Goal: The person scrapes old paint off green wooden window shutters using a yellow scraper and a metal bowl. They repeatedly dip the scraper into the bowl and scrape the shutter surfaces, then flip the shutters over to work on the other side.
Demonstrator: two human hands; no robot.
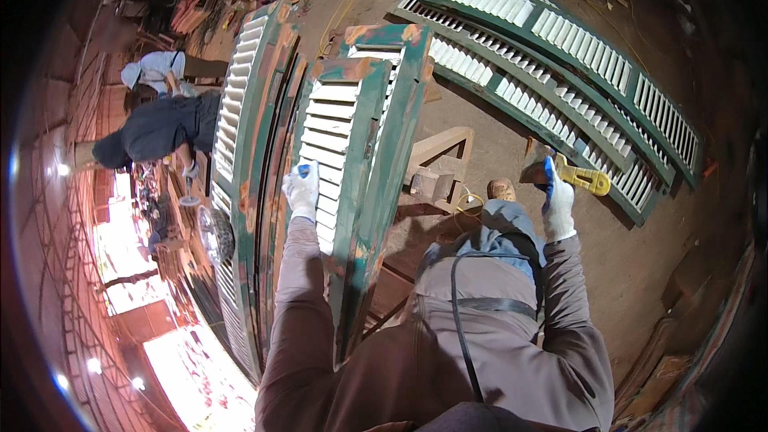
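Observation:
My left hand [302, 190], in a white glove with blue on the fingers, is closed at the left edge of a green louvered shutter [370, 140] with white slats. The shutter's paint is worn to brown in places. Its fingers are partly hidden. In my right hand [558, 202], gloved the same way, is a tool with a yellow handle [586, 178] and what looks like a flat, dull blade. It is held out to the right, beside more green shutters lying on the floor [564, 72], apart from the shutter under my left hand.
More shutters [244, 112] stand in a row at the left. A wooden trestle [438, 166] is ahead of me, near my boot [502, 189]. Beyond the row, a co-worker in dark clothes [164, 130] works near another in a light cap [148, 72]. Yellow cords [350, 2] trail over the floor.

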